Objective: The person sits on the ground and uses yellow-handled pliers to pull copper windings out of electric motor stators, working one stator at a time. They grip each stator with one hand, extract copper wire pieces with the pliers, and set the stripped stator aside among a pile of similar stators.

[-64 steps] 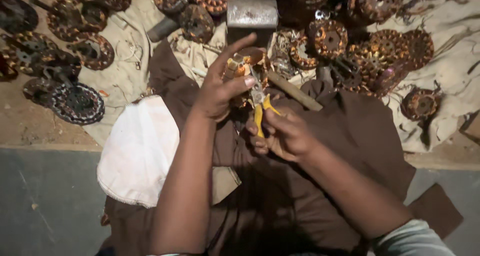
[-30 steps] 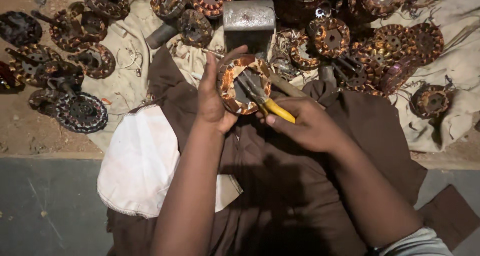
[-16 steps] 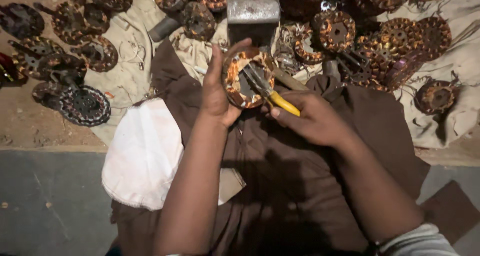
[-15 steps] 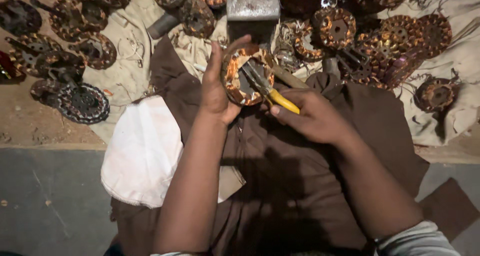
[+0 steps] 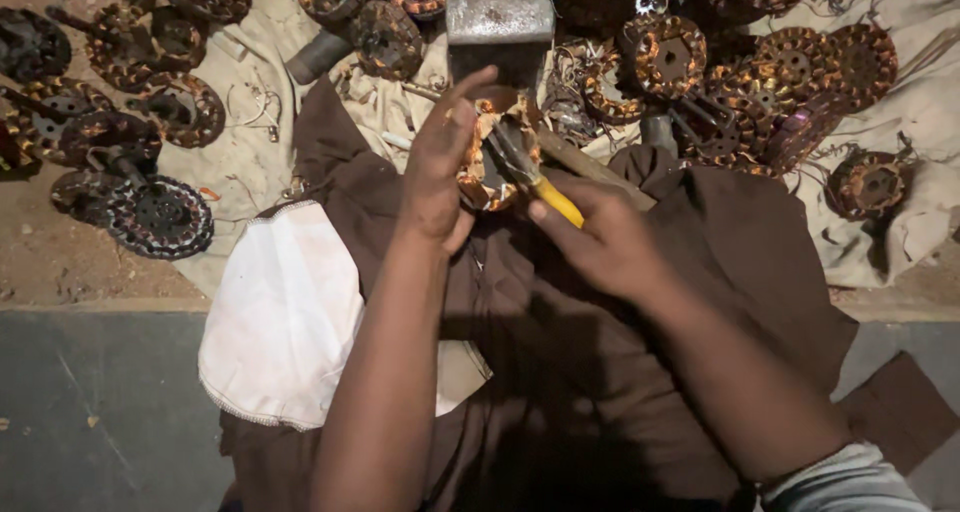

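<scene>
My left hand (image 5: 440, 167) grips a round motor stator (image 5: 487, 162) wound with copper wire, held up over my lap with its face turned toward me. My right hand (image 5: 610, 242) is closed on yellow-handled pliers (image 5: 530, 167), whose dark jaws rest on the stator's windings. Both hands hover above the brown cloth (image 5: 600, 372) that covers my legs.
Many copper-wound stators (image 5: 760, 72) lie heaped on a pale sheet (image 5: 240, 142) ahead, with more dark stators (image 5: 160, 212) at the left. A grey metal block (image 5: 500, 17) stands just beyond my hands. A white cloth (image 5: 285, 317) lies by my left forearm. A wooden handle (image 5: 595, 167) crosses under the pliers.
Two seconds ago the pliers pointed down between my hands. Since then the stator has been turned face-up and the pliers' jaws have been set on its windings.
</scene>
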The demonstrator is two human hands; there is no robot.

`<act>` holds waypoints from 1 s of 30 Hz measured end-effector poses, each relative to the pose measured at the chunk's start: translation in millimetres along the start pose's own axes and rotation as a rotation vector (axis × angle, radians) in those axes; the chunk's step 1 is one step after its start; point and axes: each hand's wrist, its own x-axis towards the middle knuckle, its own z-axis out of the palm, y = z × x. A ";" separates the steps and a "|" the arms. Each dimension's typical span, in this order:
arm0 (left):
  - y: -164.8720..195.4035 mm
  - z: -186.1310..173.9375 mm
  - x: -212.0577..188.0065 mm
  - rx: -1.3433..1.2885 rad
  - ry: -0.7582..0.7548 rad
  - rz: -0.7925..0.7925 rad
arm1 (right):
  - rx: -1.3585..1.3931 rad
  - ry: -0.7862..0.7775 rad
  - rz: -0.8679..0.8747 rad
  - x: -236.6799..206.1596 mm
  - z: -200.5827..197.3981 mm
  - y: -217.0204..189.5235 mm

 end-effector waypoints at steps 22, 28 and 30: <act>-16.4 18.6 -9.0 -0.450 -0.230 0.137 | 1.130 -0.207 -0.086 -20.7 16.4 22.5; -17.3 0.1 -4.1 -0.497 -0.039 0.148 | 1.128 -0.012 -0.264 -12.7 -12.4 4.4; -15.9 1.3 0.1 -0.514 -0.059 0.140 | 0.874 0.112 -0.073 -3.3 -21.2 4.1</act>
